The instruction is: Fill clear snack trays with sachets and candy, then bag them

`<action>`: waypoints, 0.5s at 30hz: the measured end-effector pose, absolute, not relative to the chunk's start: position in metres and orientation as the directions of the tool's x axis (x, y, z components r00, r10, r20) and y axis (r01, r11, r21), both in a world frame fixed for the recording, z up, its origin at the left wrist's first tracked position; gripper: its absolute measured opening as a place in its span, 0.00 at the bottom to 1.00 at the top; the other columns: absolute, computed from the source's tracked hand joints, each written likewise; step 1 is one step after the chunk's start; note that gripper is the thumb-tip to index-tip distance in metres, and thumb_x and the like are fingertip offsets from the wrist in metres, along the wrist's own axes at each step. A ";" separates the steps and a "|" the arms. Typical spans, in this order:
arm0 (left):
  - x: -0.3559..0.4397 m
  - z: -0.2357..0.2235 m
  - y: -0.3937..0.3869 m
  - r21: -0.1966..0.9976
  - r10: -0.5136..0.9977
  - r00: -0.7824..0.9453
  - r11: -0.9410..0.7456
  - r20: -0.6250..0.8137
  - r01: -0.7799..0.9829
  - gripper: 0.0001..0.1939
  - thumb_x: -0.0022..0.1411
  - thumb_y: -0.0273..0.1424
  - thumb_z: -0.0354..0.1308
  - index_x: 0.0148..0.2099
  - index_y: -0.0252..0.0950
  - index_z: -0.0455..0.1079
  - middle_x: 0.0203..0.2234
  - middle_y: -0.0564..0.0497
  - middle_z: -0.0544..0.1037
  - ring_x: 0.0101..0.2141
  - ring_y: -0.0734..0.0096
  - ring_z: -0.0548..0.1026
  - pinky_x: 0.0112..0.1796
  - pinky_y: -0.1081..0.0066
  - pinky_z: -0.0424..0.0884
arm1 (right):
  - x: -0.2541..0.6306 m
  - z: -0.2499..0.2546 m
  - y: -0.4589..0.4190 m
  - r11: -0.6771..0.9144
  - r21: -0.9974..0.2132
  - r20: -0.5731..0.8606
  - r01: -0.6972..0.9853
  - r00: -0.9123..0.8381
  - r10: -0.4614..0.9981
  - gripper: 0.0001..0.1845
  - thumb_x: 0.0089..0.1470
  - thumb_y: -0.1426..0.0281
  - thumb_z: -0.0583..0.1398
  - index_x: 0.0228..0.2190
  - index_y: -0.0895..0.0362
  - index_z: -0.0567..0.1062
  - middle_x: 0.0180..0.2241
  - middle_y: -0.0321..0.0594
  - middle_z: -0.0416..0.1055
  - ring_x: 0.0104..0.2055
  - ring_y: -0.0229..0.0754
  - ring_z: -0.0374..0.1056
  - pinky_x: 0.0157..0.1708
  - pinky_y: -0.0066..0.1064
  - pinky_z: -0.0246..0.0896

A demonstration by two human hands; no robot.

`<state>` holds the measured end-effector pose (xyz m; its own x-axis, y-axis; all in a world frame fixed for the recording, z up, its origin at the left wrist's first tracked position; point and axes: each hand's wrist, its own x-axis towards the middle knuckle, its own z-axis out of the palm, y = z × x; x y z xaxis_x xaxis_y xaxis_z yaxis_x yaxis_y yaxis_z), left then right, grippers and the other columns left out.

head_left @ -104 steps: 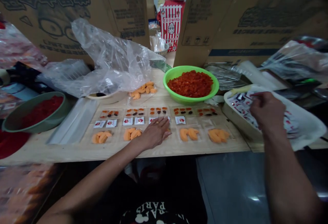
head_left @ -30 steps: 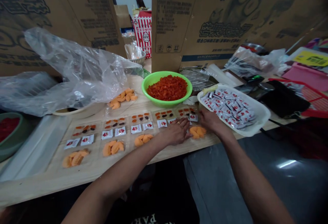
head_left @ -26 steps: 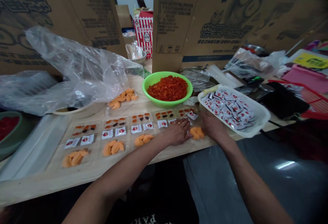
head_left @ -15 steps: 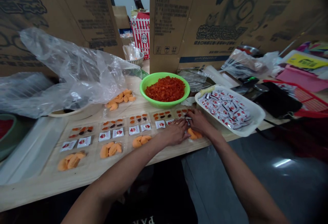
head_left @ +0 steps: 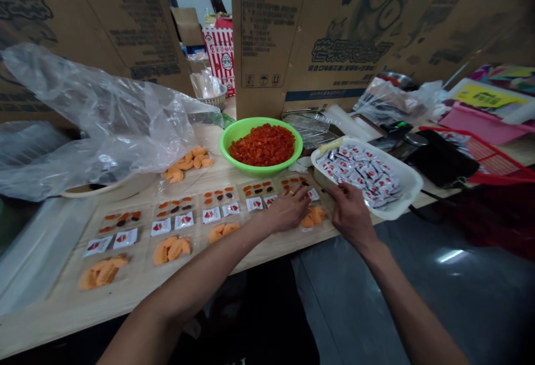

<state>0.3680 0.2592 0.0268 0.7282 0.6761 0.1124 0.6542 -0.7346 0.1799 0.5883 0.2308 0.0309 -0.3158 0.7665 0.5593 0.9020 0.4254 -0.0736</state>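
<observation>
A row of clear plastic trays [head_left: 144, 225] lies along the table, each with small orange and dark dried fruit pieces, white sachets [head_left: 126, 237] and orange biscuit-like pieces [head_left: 104, 272]. Over the tray at the row's right end is my left hand [head_left: 290, 209], fingers apart and bent down beside a sachet [head_left: 313, 194]. My right hand [head_left: 353, 214] is beside that tray, by the near left corner of a white tub [head_left: 412, 198] full of sachets. Its fingers are curled together; what they hold, if anything, is hidden.
Behind the trays stands a green bowl [head_left: 225, 156] of red-orange dried fruit pieces. A large clear bag [head_left: 96, 114] covers a pale basin [head_left: 125, 188] at left. Loose orange pieces [head_left: 188, 162] lie near it. Cardboard boxes [head_left: 267, 36] wall the back; a red basket [head_left: 497, 159] is at right.
My right hand has moved from the last tray to the right and nearer me, by the tub. My left hand has lifted slightly, uncovering more sachets. The view has shifted a little right.
</observation>
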 end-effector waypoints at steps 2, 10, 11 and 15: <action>0.377 0.027 0.268 0.197 0.678 0.730 -0.729 0.086 0.655 0.18 0.73 0.31 0.46 0.61 0.34 0.66 0.67 0.40 0.61 0.65 0.52 0.63 0.57 0.54 0.68 | 0.586 0.028 0.230 0.368 0.069 0.562 0.927 -0.341 0.754 0.26 0.54 0.79 0.55 0.53 0.56 0.74 0.53 0.51 0.69 0.52 0.54 0.62 0.51 0.46 0.58; 0.404 0.025 0.298 0.254 0.797 0.603 -0.586 0.012 0.769 0.14 0.71 0.28 0.47 0.48 0.31 0.75 0.47 0.40 0.75 0.44 0.58 0.77 0.41 0.63 0.75 | 0.624 0.019 0.257 0.321 0.149 0.624 0.935 -0.341 0.703 0.21 0.49 0.80 0.58 0.45 0.54 0.79 0.50 0.47 0.72 0.50 0.53 0.62 0.49 0.45 0.56; 0.405 0.025 0.298 0.249 0.780 0.626 -0.609 0.014 0.753 0.14 0.70 0.27 0.48 0.46 0.32 0.75 0.47 0.40 0.75 0.45 0.58 0.77 0.42 0.63 0.75 | 0.627 0.015 0.255 0.383 0.115 0.620 0.917 -0.367 0.694 0.22 0.48 0.80 0.58 0.44 0.55 0.79 0.49 0.47 0.73 0.50 0.52 0.64 0.49 0.45 0.59; 0.405 0.023 0.290 0.198 0.699 0.714 -0.707 0.048 0.679 0.14 0.68 0.22 0.48 0.46 0.31 0.76 0.48 0.41 0.75 0.49 0.57 0.74 0.50 0.60 0.72 | 0.619 -0.013 0.250 0.570 -0.097 0.512 0.816 -0.450 0.731 0.28 0.46 0.83 0.53 0.47 0.57 0.78 0.47 0.48 0.75 0.50 0.48 0.69 0.50 0.39 0.68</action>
